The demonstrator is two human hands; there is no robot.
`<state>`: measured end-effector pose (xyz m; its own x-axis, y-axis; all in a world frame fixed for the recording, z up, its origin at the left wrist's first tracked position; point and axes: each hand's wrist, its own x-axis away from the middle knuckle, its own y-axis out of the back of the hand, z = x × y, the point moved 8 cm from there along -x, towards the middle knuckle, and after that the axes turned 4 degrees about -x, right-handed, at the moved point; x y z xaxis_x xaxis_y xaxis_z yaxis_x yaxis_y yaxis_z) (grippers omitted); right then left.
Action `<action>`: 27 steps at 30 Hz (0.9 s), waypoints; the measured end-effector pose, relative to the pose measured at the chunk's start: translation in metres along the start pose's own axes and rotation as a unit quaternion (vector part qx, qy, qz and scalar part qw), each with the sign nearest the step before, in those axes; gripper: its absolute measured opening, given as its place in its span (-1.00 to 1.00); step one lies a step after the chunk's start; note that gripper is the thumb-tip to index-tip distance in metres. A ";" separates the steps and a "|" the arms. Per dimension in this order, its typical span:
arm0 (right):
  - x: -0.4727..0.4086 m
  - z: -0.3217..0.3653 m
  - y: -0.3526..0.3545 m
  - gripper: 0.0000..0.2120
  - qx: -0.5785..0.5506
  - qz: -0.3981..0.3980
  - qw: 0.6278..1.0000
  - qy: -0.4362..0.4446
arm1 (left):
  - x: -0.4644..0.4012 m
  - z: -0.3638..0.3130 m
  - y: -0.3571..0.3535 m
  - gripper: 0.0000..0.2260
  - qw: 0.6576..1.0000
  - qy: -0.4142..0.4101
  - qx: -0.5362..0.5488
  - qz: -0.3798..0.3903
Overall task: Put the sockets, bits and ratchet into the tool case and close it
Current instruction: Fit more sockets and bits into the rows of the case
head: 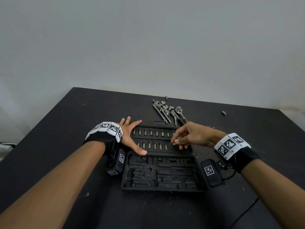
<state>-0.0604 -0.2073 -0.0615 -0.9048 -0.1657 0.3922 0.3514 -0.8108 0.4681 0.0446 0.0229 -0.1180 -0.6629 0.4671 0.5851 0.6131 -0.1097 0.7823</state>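
Hands at the open tool case [158,171] — centre frame.
Left hand [130,136] splayed flat on its edge; right hand [189,138] pinches 1 small socket [175,142] over the lower row.

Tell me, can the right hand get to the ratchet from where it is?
Probably yes: the ratchet lies uncovered just beyond the right hand, but its fingers already pinch a small socket.

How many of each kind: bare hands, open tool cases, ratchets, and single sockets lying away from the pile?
Bare hands: 2 (left hand, right hand pinching a small silver bit)
Open black plastic tool case: 1
Silver metal ratchet: 1
Single small sockets on black table: 2
Total: 6
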 end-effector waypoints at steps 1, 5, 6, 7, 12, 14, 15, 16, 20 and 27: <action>-0.002 0.000 0.000 -0.85 0.015 0.003 1.000 -0.001 | 0.001 -0.001 0.000 0.39 1.000 -0.001 0.000 0.001; -0.006 0.000 -0.005 -0.80 0.053 0.018 0.998 -0.013 | 0.000 -0.001 0.000 0.40 1.000 -0.001 0.000 0.004; -0.007 0.001 -0.006 -0.82 0.061 0.020 0.998 -0.009 | 0.000 0.000 0.000 0.40 1.000 -0.001 0.001 0.003; -0.008 0.003 -0.006 -0.85 0.069 0.021 0.997 -0.006 | 0.000 0.000 0.000 0.41 1.000 -0.001 0.001 0.002; -0.016 0.003 -0.001 -0.86 0.065 -0.008 0.998 -0.004 | -0.002 0.001 0.000 0.40 1.000 0.001 -0.004 0.003; -0.020 0.001 -0.001 -0.85 0.069 -0.014 0.998 -0.005 | -0.003 0.000 0.000 0.40 1.000 0.001 -0.006 0.003; -0.021 0.000 -0.002 -0.84 0.071 -0.016 0.997 -0.004 | -0.002 0.001 0.000 0.40 1.000 0.001 -0.005 0.002; -0.022 0.000 -0.002 -0.83 0.074 -0.019 0.997 -0.002 | -0.002 0.001 0.000 0.40 1.000 0.001 -0.004 0.000; -0.023 0.002 -0.005 -0.80 0.121 -0.046 0.992 0.008 | -0.002 0.000 -0.001 0.40 1.000 -0.001 -0.004 0.004; -0.011 0.006 -0.001 -0.73 0.196 -0.126 0.972 0.017 | 0.000 -0.001 0.000 0.40 1.000 0.002 -0.008 -0.002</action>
<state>-0.0499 -0.2010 -0.0614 -0.9792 -0.0133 0.2026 0.1761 -0.5525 0.8147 0.0440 0.0225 -0.1176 -0.6664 0.4643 0.5834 0.6046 -0.1215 0.7872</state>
